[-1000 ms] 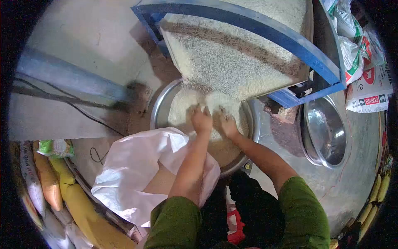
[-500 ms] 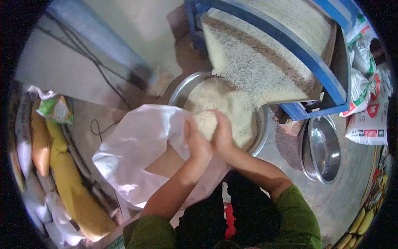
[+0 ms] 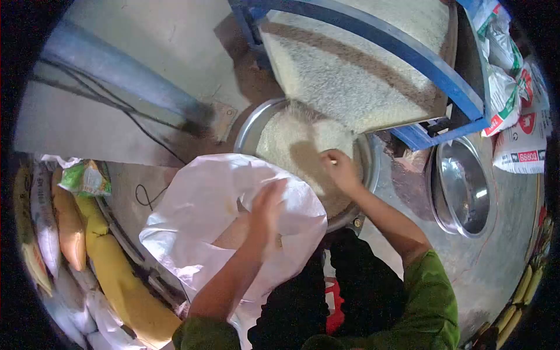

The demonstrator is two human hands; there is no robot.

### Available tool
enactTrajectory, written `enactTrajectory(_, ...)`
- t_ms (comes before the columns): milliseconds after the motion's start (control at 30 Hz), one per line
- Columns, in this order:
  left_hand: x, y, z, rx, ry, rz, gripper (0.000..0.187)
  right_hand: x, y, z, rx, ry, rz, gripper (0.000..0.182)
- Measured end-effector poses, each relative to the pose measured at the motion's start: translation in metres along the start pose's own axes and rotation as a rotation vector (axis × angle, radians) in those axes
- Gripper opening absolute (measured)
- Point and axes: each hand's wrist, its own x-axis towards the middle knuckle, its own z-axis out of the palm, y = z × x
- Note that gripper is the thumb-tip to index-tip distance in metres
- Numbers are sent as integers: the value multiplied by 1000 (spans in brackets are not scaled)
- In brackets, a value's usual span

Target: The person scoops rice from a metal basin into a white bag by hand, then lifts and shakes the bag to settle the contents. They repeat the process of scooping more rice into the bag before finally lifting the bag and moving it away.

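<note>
A metal basin [image 3: 251, 129] full of pale rice grains [image 3: 283, 140] stands below the blue machine's sloping tray. Over the rice is my right hand [image 3: 343, 170], its fingers curled together; what they hold, if anything, I cannot make out. To the left, a white plastic sack [image 3: 186, 192] gapes wide, with brownish contents [image 3: 230, 233] showing inside. My left hand [image 3: 268, 207] hangs above the sack's mouth, smeared by motion, with its fingers stretched out and nothing visible in it.
The blue-framed machine [image 3: 402, 38] carries grain on its tray [image 3: 350, 76]. Metal bowls [image 3: 464, 186] stand tilted at the right. Printed bags [image 3: 522, 140] are stacked behind them. Filled sacks [image 3: 125, 286] lie at the left, near a blue post [image 3: 134, 76] and dark cables [image 3: 140, 125].
Cupped together over the basin before, my hands have parted. The left has come back over the sack and the clump of rice between them is gone; the right stays over the basin.
</note>
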Motion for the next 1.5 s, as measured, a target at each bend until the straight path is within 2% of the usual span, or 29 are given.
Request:
enactTrajectory(33, 19, -3, 25, -250, -53, -159, 35, 2, 35, -2, -188, 72, 39, 24)
enactTrajectory(100, 59, -37, 77, -21, -46, -103, 36, 3, 92, 7, -380, 146, 82, 24)
enactTrajectory(167, 88, -61, 124, 431, 217, -206, 36, 0, 127, 15, -429, 227, 0, 26)
enactTrajectory(233, 124, -164, 153, 821, 600, -139, 37, 1, 94, 18, -273, 254, 127, 26)
enactTrajectory(267, 142, -214, 167, 987, 805, -152, 37, -1, 73, 20, -21, 293, 361, 26)
enactTrajectory(300, 134, -185, 155, 985, 802, -151, 37, -1, 65, 20, 235, 330, 588, 26)
enactTrajectory(367, 109, -92, 115, 473, 62, -389, 43, 6, 104, 35, 419, 343, 587, 25)
enactTrajectory(400, 110, -101, 119, 471, 65, -393, 43, 4, 101, 44, 730, 350, 614, 26)
enactTrajectory(433, 112, -114, 125, 283, 252, -410, 44, 4, 94, 54, 1043, 346, 631, 27)
enactTrajectory(467, 116, -126, 129, 88, 437, -418, 45, 3, 87, 61, 1012, 365, 599, 28)
enactTrajectory(500, 113, -115, 129, 85, 440, -416, 45, 4, 76, 60, 1010, 361, 596, 28)
enactTrajectory(567, 102, -81, 127, -348, 599, -240, 48, 4, 37, 47, 763, 401, 378, 27)
enactTrajectory(633, 98, -74, 117, -459, 561, -210, 50, 2, -30, 27, 764, 420, 410, 26)
enactTrajectory(733, 62, -20, 87, -589, 462, -34, 41, -5, -86, 26, 1069, 333, 317, 24)
enactTrajectory(800, 37, -8, 59, -547, 397, 99, 33, -19, -105, 37, 684, 140, 99, 25)
enactTrajectory(867, 10, -9, 33, -690, 333, 96, 34, -34, -100, 69, 701, -56, 181, 28)
enactTrajectory(933, -9, -63, -6, -386, 258, 215, 37, -52, -105, 85, 623, -279, 185, 30)
enactTrajectory(967, -18, -39, -10, -535, 340, -71, 38, -58, -97, 89, 621, -414, -150, 31)
enactTrajectory(1000, -32, -8, -15, -673, 412, -367, 40, -59, -93, 90, 308, -379, -404, 27)
enactTrajectory(1033, -39, 7, -21, -674, 410, -367, 40, -58, -89, 91, -8, -332, -647, 24)
enactTrajectory(1100, -49, 22, -36, -528, 302, -579, 44, -47, -74, 79, 68, -312, -598, 22)
enactTrajectory(1133, -57, 11, -42, -227, 159, -257, 43, -39, -72, 66, 144, -296, -551, 20)
enactTrajectory(1167, -50, 0, -42, -226, 157, -257, 43, -36, -71, 50, 138, -237, -308, 17)
enactTrajectory(1233, -25, -2, -26, 131, 4, -168, 37, -14, -48, 22, 85, -138, -175, 18)
enactTrajectory(1300, -3, 7, 16, -60, -139, -83, 34, 5, -8, 9, 19, 35, -56, 20)
enactTrajectory(1367, 41, -32, 74, -207, -191, -78, 37, 16, 41, -5, -52, 88, 29, 22)
enactTrajectory(1433, 71, -41, 119, 253, -19, 15, 44, 22, 111, -6, -534, -57, 73, 28)
enactTrajectory(1467, 91, -62, 127, 251, -22, 8, 44, 22, 133, 2, -536, -60, 80, 28)
enactTrajectory(1500, 113, -92, 135, 491, 113, -134, 48, 21, 152, 9, -655, 105, -166, 32)
